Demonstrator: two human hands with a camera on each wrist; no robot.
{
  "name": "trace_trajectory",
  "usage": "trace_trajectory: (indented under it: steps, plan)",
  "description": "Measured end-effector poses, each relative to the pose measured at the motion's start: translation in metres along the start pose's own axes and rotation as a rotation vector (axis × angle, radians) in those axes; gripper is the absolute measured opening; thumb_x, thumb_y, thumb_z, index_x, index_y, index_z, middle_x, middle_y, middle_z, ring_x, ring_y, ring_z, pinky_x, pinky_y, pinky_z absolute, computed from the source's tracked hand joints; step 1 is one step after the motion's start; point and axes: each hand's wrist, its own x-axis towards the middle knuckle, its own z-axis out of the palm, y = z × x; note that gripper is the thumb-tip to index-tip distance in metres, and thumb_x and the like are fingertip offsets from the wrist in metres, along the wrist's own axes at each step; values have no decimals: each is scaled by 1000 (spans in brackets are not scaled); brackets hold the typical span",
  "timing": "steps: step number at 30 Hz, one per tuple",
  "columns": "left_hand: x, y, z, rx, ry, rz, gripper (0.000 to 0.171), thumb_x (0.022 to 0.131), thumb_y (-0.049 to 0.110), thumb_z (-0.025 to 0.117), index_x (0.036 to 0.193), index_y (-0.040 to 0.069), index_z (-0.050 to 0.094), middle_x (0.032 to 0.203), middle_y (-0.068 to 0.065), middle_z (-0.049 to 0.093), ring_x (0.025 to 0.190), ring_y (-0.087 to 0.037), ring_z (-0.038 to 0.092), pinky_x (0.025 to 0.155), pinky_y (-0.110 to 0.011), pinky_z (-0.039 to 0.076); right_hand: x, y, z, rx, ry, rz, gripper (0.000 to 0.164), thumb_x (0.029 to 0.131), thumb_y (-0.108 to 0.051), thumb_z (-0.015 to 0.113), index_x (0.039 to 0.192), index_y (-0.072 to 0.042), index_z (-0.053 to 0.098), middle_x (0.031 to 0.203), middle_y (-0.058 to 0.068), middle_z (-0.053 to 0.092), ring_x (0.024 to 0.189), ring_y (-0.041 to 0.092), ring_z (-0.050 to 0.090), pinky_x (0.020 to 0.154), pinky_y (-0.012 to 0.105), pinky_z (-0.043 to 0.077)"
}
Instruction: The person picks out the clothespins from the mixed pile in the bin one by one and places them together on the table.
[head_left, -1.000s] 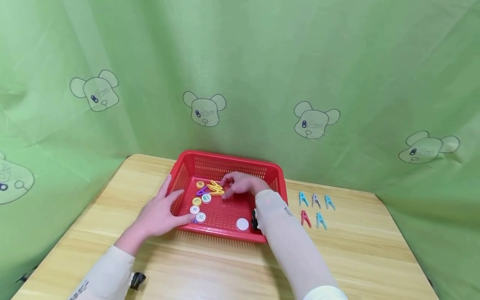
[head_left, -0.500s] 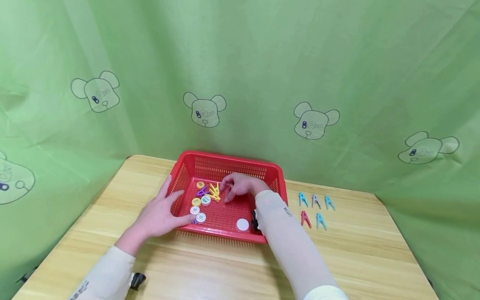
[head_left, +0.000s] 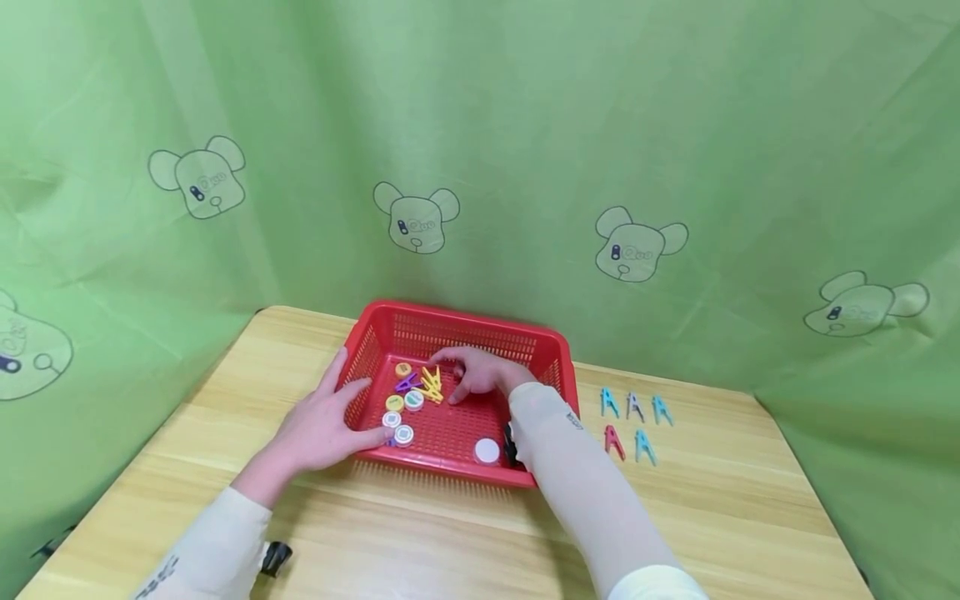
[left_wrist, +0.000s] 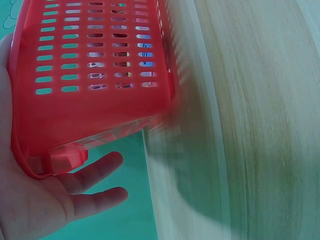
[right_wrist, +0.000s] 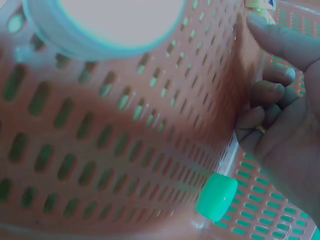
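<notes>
My left hand straddles the left end of the red plastic basket, fingers spread. Its thumb lies over the near rim, beside white bottle caps. In the left wrist view two straight fingers extend past the basket's corner. Inside the basket my right hand is at the yellow clothespins. Its index finger reaches toward their far side, and the thumb lies apart on the near side. The right wrist view shows the other fingers curled. A purple clothespin lies left of the yellow ones.
More caps lie in the basket, including an orange cap, a yellow cap and a larger white cap. A green cap appears in the right wrist view. Right of the basket, blue clothespins and a red clothespin lie on the table.
The yellow clothespins have shifted and turned, bunching slightly nearer. My right index finger has stretched left toward them. The left hand stays at the basket.
</notes>
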Motion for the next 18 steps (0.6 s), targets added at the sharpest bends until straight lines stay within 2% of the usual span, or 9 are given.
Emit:
trace_trajectory:
  steps: [6, 18]
  plan:
    - [1, 1, 0, 1, 1, 3, 103, 75, 76, 67, 146, 3, 49, 165, -17, 4, 132, -48, 43, 90, -61, 49, 5, 2, 3, -5, 13, 10, 65, 81, -5, 82, 137, -29, 59, 130, 3, 52, 119, 22, 48, 102, 45, 43]
    - [0, 2, -1, 5, 9, 6, 97, 77, 70, 70, 145, 4, 51, 165, -19, 4, 128, -49, 46, 90, -62, 49, 12, -1, 6, -50, 22, 11, 64, 80, -14, 86, 137, -29, 60, 135, 4, 51, 125, 25, 45, 107, 48, 37]
